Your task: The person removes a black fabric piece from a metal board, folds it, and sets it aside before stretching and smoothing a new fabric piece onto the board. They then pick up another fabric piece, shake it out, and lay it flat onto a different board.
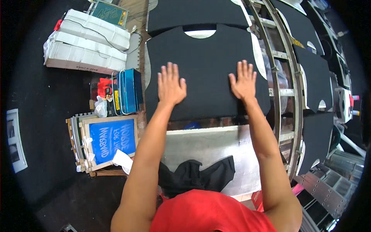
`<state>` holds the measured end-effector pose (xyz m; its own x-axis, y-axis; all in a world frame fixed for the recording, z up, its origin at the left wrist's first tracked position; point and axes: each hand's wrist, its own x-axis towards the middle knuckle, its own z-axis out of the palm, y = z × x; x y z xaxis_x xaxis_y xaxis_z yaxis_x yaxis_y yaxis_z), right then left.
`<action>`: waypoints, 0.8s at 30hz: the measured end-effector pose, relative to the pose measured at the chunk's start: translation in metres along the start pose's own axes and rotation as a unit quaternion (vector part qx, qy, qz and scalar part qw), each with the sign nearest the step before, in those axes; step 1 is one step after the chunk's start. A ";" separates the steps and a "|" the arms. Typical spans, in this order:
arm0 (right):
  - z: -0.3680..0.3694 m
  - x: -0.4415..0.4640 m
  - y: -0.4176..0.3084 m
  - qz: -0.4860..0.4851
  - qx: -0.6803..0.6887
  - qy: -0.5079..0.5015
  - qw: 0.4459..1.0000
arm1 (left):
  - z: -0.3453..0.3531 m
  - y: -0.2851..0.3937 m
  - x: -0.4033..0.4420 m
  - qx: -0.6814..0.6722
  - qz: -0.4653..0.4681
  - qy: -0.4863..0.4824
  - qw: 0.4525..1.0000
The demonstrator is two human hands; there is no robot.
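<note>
A black shirt panel [210,85] lies spread over a pale board [258,56], whose edges show at the neck and sides. My left hand [171,86] rests flat on the left part of the cloth, fingers stretched out and pointing away from me. On the right part, my right hand [244,82] lies flat as well, its thumb apart from the fingers. Neither hand grips anything. Closer to my body, another piece of black cloth [197,176] lies crumpled on a pale metallic board [216,145].
Beyond the panel lies another black-covered board [197,15]. Metal rails [284,77] run along the right, with more black panels [313,77] past them. At left are white boxes [89,48], a blue case [129,91] and framed printing screens [112,141].
</note>
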<state>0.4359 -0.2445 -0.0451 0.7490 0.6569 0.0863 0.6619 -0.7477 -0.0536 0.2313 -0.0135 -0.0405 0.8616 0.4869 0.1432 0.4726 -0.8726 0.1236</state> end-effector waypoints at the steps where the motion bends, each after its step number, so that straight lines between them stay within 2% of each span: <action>1: 0.003 0.012 0.012 0.055 0.008 0.011 0.998 | 0.005 -0.013 0.011 0.026 -0.054 0.026 0.998; 3: 0.003 0.028 0.027 0.145 -0.009 0.030 0.989 | 0.008 -0.034 0.031 0.051 -0.139 0.030 0.989; 5: 0.005 0.043 0.019 0.150 -0.030 0.037 0.988 | 0.013 -0.037 0.050 0.068 -0.096 0.044 0.992; 7: -0.004 0.055 -0.012 0.018 -0.011 0.024 0.999 | 0.004 -0.014 0.067 0.041 0.042 0.032 0.998; 8: 0.002 0.058 -0.024 -0.013 -0.013 -0.007 1.000 | 0.009 -0.006 0.075 0.009 0.084 0.018 0.996; 9: 0.006 0.066 -0.020 -0.017 -0.011 -0.007 1.000 | 0.015 -0.011 0.085 0.011 0.081 0.018 0.997; 14: 0.024 0.109 0.042 0.066 -0.008 0.033 0.997 | 0.035 -0.073 0.131 0.036 -0.075 0.061 0.995; 16: 0.022 0.107 0.044 0.075 -0.023 0.039 0.996 | 0.030 -0.069 0.139 0.047 -0.096 0.063 0.992; 19: 0.018 0.109 0.044 0.073 -0.035 0.059 0.995 | 0.020 -0.030 0.142 0.039 0.111 0.065 0.991; 21: 0.017 0.106 0.043 0.072 -0.037 0.020 0.996 | 0.026 -0.013 0.138 -0.014 0.175 0.042 0.984; 23: 0.019 0.104 0.043 0.068 -0.036 0.023 0.997 | 0.032 -0.022 0.149 0.012 0.133 0.047 0.990; 24: 0.019 0.105 0.043 0.074 -0.036 0.020 0.996 | 0.035 -0.033 0.155 0.001 0.077 0.048 0.996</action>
<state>0.5434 -0.2061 -0.0569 0.8353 0.5361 0.1223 0.5399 -0.8417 0.0018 0.3560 0.0897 -0.0563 0.9023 0.3487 0.2536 0.3365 -0.9372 0.0913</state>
